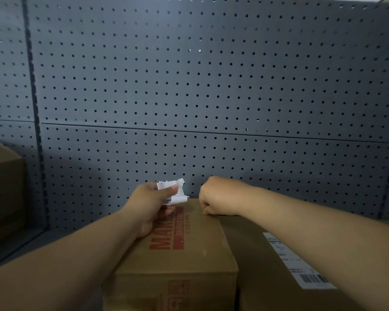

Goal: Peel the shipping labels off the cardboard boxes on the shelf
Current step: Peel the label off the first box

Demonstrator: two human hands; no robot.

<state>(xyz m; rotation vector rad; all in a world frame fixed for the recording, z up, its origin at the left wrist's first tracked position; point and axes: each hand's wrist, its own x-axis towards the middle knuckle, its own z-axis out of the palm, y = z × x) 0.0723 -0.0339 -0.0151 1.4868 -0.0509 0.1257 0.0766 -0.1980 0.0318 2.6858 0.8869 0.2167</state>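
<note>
Head view, looking down along both forearms into a shelf bay backed by a grey pegboard (189, 86). The left hand (153, 203) grips a crumpled wad of white label scraps (173, 190) above the far end of the middle cardboard box (177, 263). The right hand (213, 198) is clenched in a fist on that box's far right edge, with nothing visible in it.

A shipping label (301, 263) is still stuck to the top of the right-hand box (261, 254), under the right forearm. It is probably best lifted at one corner and pulled low and slowly so the paper does not tear, with the scraps kept wadded in the left hand.

Red block lettering (166, 239) runs sideways on the middle box, too covered to read. The stuck label shows a barcode; its small print is illegible.
</note>
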